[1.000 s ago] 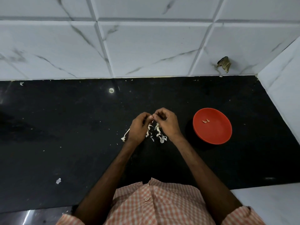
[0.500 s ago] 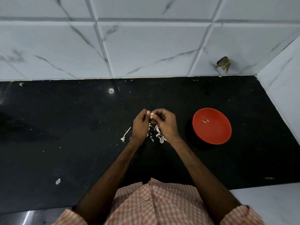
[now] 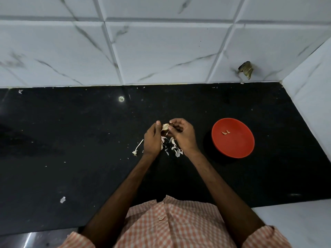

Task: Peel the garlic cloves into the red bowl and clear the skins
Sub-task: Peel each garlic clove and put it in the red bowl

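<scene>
I'm watching the left hand (image 3: 152, 138) pinching a garlic clove (image 3: 165, 127) just above the worktop (image 3: 71, 140). The right hand (image 3: 182, 136) is nipping the clove's loose skin with curled fingers from the other side. Two peeled cloves (image 3: 225, 132) are lying in the red bowl (image 3: 236, 147), off right.

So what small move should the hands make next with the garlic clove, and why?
Probably pull the loose skin off: the left hand and right hand both pinch the garlic clove, whose skin looks half lifted. Two peeled cloves lie in the red bowl.
</scene>
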